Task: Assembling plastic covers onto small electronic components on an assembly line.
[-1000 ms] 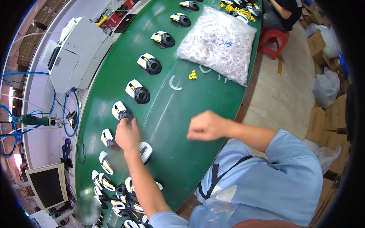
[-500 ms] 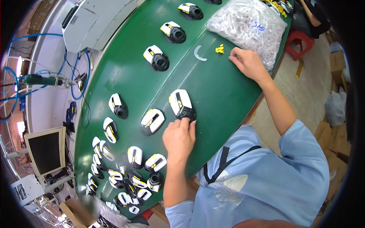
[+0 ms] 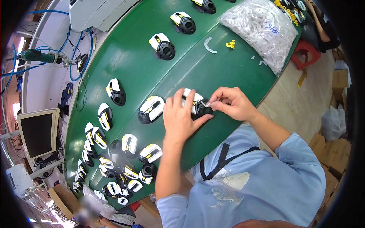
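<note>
Head cam has both hands busy on one white-and-black shell (image 3: 198, 102), which sits close to the near edge of the green surface (image 3: 140, 78), around the middle of its length. Left hand (image 3: 179, 118) is draped over it, fingers fairly spread, with the shell between fingers and thumb. Right hand (image 3: 232, 105) is pinched narrow at the black end, fingertips on a small clear piece (image 3: 206, 103). Can't really tell if that bit is seated in the shell or just touching it, it's too tiny and half covered by fingers.

Just left of the left hand there's another shell (image 3: 151, 109), nobody touching it. More of them run in a loose row (image 3: 162, 46) along the far edge, and a messy cluster (image 3: 125, 171) crowds the lower-left end of the surface, some pieces overlapping.

Up toward the upper-right end, a big plastic bag (image 3: 262, 34) stuffed with clear bits lies by the near edge, with some blue marking on it. Next to it you've got a little yellow part (image 3: 230, 44), then a curved clear strip (image 3: 210, 45) a bit further in, and small loose clear bits (image 3: 262, 62) right by the bag. Red stool (image 3: 306, 54) is on the floor beyond the near edge, and a monitor (image 3: 38, 133) stands past the far edge.
</note>
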